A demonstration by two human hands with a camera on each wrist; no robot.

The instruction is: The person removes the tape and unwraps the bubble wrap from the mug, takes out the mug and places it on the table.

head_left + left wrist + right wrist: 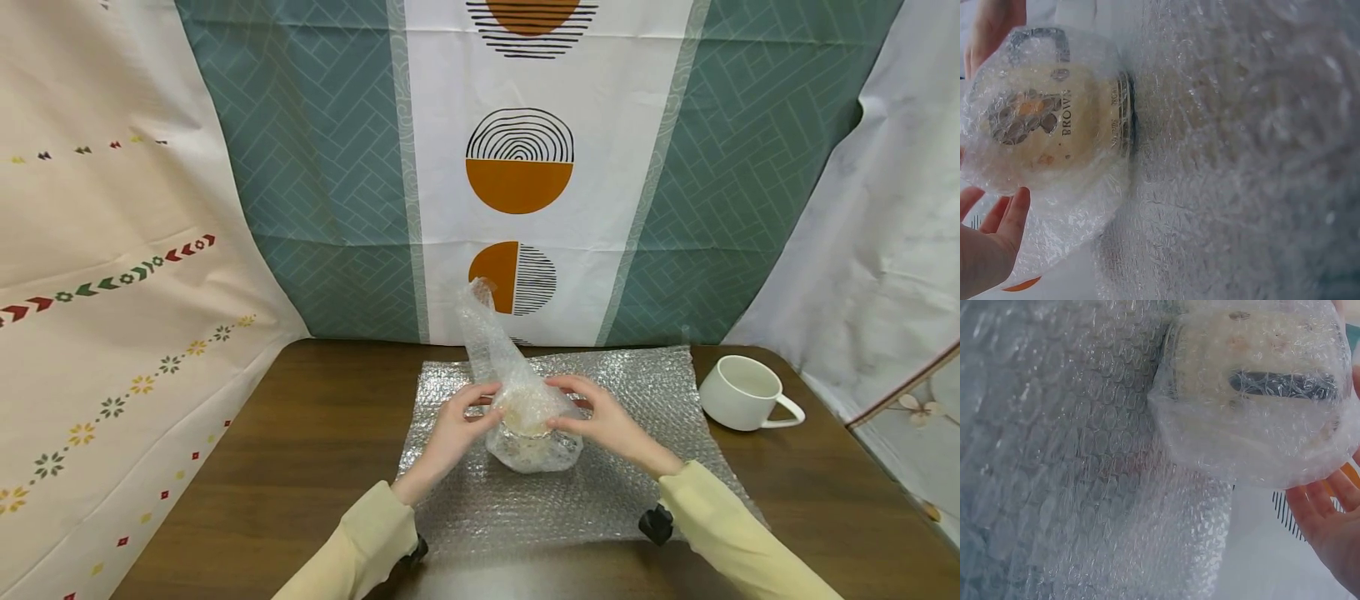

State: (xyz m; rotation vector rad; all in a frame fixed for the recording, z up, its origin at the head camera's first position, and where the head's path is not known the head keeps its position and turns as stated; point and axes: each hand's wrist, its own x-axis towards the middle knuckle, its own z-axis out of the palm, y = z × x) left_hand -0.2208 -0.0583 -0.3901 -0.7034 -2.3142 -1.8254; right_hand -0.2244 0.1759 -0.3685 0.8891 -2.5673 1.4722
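Note:
A cream mug point(1082, 119) with a dark handle, a cartoon print and the letters BROWN shows through a bubble-wrap covering point(534, 450). It stands on a bubble-wrap sheet point(622, 492) laid over the table. From the mug's top, a loose tail of wrap point(487, 333) rises toward the back. My left hand point(461, 417) holds the left side of the wrapped top, thumb in front and fingers behind. On the opposite side, my right hand point(600, 421) grips the wrap in the same way, with its fingers point(1325, 500) against the plastic.
A white mug point(738, 392) stands at the back right, beside the sheet, its handle toward the right. Brown wooden table point(315, 450) extends to the left. Patterned curtains point(315, 167) hang behind and along both sides.

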